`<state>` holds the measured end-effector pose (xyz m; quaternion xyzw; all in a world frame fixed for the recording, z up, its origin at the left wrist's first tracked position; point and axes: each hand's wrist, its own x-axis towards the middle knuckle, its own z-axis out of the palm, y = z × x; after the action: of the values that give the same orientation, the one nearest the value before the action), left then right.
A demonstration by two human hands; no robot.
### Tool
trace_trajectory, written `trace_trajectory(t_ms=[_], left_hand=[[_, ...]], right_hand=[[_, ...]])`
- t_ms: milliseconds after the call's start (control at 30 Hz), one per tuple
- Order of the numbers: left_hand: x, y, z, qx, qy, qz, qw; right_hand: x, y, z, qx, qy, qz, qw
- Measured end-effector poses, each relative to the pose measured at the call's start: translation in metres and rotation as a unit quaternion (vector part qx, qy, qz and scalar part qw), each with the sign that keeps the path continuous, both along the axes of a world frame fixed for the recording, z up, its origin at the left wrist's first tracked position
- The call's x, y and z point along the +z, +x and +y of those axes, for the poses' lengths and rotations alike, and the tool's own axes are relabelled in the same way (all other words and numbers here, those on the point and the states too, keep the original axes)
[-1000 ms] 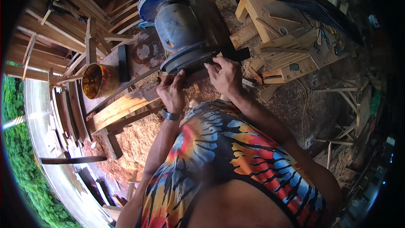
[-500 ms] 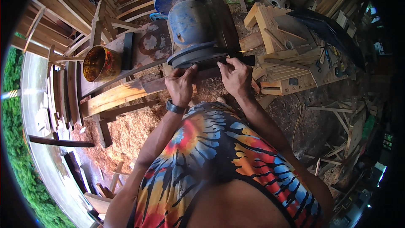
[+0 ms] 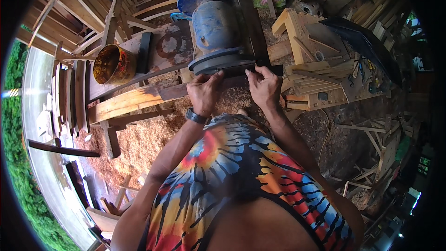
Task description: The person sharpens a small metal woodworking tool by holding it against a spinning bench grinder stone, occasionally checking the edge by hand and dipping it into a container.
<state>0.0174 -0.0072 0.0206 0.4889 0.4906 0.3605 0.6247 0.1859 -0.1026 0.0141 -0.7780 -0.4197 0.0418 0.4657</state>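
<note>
A blue bench grinder [image 3: 211, 25] with a grey wheel [image 3: 207, 62] sits on a dark workbench. At the front of that wheel my left hand [image 3: 203, 90] and my right hand [image 3: 264, 88] both pinch a thin dark strip [image 3: 237, 69], thumbs and fingertips along its edge. My left hand is toward the strip's left part, my right hand toward its right. The fingertips sit very close to the wheel; whether the strip touches it is hard to tell.
A stained bucket [image 3: 114, 64] and a dark bar [image 3: 145, 50] lie left of the grinder. Wooden frames and planks [image 3: 83, 11] are stacked upper left. A wooden bench with tools [image 3: 337, 67] and a black curved sheet [image 3: 369, 44] stand right. Wood shavings [image 3: 130, 142] cover the floor.
The camera view has shifted, moving the grinder and hands rightward in the picture. The hands keep their pinch. A thin orange streak seen right of the wheel half a second ago has faded.
</note>
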Motion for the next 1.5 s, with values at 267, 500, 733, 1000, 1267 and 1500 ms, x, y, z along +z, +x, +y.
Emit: trace_trajectory(t_ms=[267,500,733,1000,1267,1500], left_hand=[[0.004,0.002,-0.002,0.006,-0.023,-0.046,0.999],[0.000,-0.003,0.002,-0.005,-0.022,-0.023,0.999],[0.003,-0.007,0.002,0.012,0.017,-0.035,0.999],[-0.004,-0.017,0.008,0.007,0.014,-0.033,0.999],[0.009,-0.020,0.007,0.018,0.023,-0.029,0.999],[-0.001,-0.029,0.011,0.013,0.031,-0.003,0.999]], right_hand=[[-0.004,0.000,0.000,-0.008,0.003,-0.004,1.000],[-0.008,-0.002,0.001,0.002,0.036,-0.006,0.999],[0.004,-0.010,0.002,0.003,0.010,0.010,1.000],[0.006,-0.018,0.005,0.002,0.007,0.020,1.000],[0.005,-0.024,0.008,0.005,0.001,0.026,1.000],[0.004,-0.030,0.011,0.001,0.016,0.001,1.000]])
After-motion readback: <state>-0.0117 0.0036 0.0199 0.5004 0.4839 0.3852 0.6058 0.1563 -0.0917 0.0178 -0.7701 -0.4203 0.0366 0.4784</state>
